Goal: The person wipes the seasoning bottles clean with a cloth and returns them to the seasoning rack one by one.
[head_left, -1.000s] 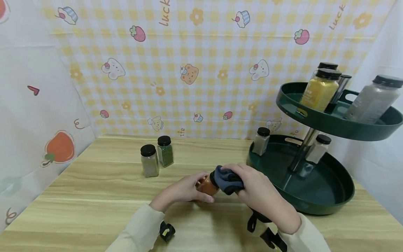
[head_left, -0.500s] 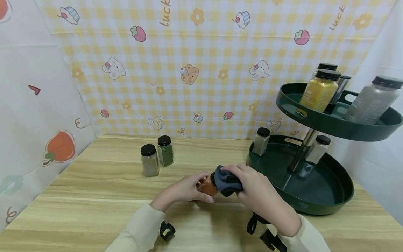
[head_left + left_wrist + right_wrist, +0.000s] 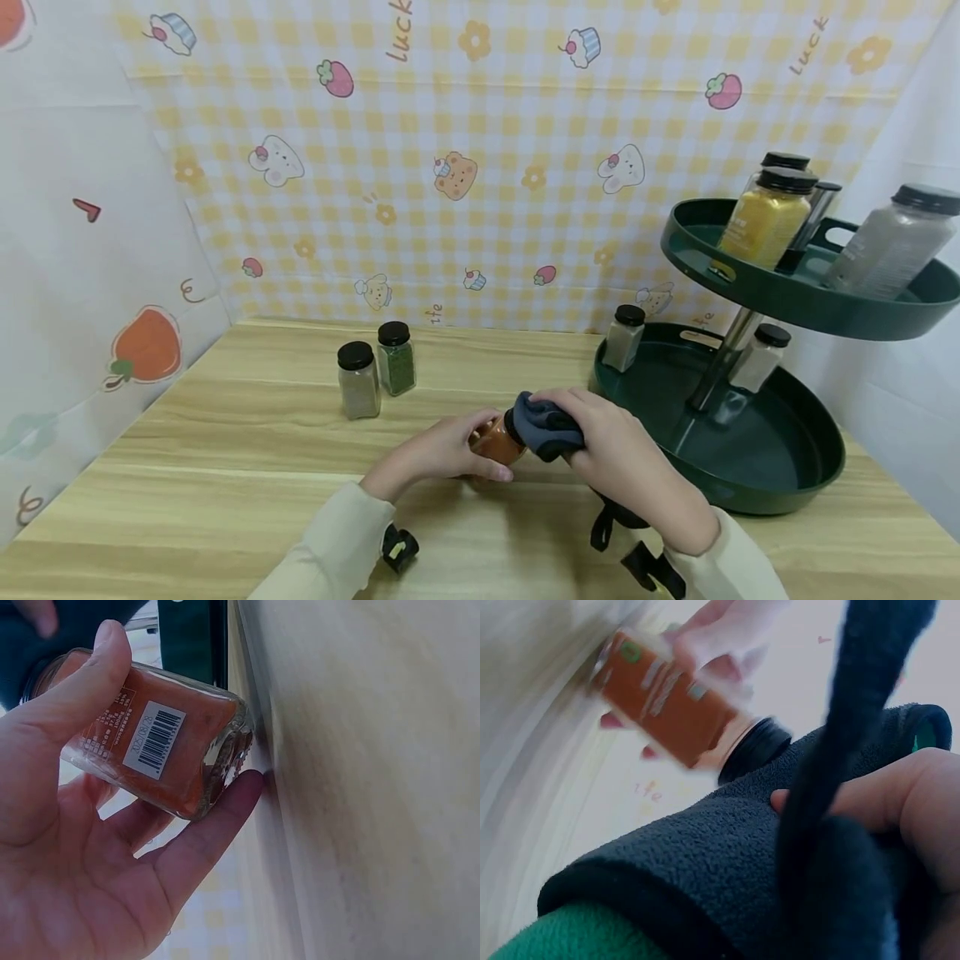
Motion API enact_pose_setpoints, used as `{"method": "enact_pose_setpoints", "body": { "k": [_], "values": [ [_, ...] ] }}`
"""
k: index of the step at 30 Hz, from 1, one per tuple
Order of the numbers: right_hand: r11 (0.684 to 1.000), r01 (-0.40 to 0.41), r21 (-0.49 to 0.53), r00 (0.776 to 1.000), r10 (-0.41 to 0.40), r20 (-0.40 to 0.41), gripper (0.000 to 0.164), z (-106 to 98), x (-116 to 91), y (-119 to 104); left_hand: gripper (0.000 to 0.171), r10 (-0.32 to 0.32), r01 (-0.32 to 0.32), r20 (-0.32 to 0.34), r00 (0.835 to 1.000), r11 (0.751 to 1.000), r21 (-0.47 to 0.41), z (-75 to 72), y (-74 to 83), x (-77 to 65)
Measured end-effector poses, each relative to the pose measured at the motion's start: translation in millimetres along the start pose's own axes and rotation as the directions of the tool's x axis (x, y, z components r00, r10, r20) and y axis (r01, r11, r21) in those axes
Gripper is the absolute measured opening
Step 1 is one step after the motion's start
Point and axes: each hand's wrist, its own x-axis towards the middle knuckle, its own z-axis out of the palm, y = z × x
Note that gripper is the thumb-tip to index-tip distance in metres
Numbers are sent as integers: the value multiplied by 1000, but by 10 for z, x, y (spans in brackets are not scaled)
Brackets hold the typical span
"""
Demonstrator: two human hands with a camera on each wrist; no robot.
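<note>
My left hand [image 3: 450, 450] grips a glass spice jar [image 3: 187, 727] of orange-red powder, which lies tilted just over the table with its black lid [image 3: 754, 750] toward the right. A barcode label shows on the jar's side in the left wrist view. In my right hand [image 3: 611, 442] is a folded dark grey-blue cloth [image 3: 543, 427] with a black edge; it lies against the lid end. Green lining shows on the cloth in the right wrist view. The cloth hides part of the lid and some of my right fingers.
A jar of pale powder [image 3: 359, 383] and a jar of green herbs [image 3: 396, 360] stand on the table at back left. At right is a dark green two-tier rack [image 3: 750, 492]; small jars stand below, and a yellow jar [image 3: 767, 218] and grey jar [image 3: 892, 246] above.
The cloth in my right hand has shifted slightly and its folds look different at the lid. My left hand keeps its grip on the spice jar. The head view has moved a little.
</note>
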Motion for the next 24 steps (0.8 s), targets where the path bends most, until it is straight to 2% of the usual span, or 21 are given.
{"method": "enact_pose_setpoints", "body": {
  "k": [5, 9, 18, 24],
  "values": [
    [999, -52, -11, 999, 52, 7, 59, 33, 37, 103, 57, 14, -14, -9, 1000, 999, 29, 1, 7, 1],
    [998, -60, -17, 998, 60, 8, 57, 42, 22, 83, 57, 18, -18, -4, 1000, 1000, 25, 0, 7, 3],
    [999, 18, -34, 1000, -17, 20, 67, -48, -66, -201, 52, 31, -31, 16, 999, 999, -22, -8, -12, 20],
    [999, 34, -16, 999, -34, -3, 66, -41, -68, -204, 52, 26, -26, 14, 1000, 1000, -9, -10, -21, 19]
  ]
}}
